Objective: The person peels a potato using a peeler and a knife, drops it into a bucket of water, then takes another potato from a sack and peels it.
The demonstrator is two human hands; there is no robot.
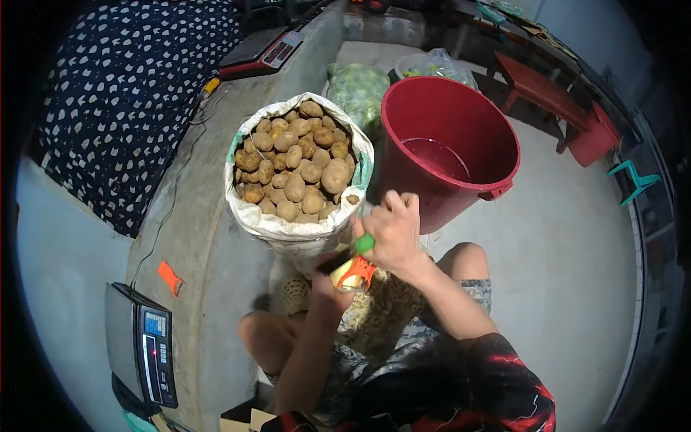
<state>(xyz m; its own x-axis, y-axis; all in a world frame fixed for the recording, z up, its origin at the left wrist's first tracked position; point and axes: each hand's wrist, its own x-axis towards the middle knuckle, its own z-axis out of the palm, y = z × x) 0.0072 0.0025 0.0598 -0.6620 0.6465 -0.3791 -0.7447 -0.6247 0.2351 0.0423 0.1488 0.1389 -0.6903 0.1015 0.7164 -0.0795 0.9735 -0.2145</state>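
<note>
My right hand (392, 230) is closed round a tool with a green handle end (365, 243), just above my left hand. An orange peeler head (358, 272) lies against a pale, peeled potato (344, 276). My left hand (332, 286) grips that potato from the left and below, its fingers partly hidden in shadow. Both hands are over my lap, in front of a white sack (302, 229) full of unpeeled brown potatoes (295, 187). Peelings (381, 306) lie below the hands between my knees.
A large red bucket (450, 108) with some liquid stands right of the sack. Behind are a bag of green vegetables (356, 86) and a red bench (540, 90). At left, a ledge holds an orange object (170, 278), a digital scale (155, 345) and a red scale (281, 50).
</note>
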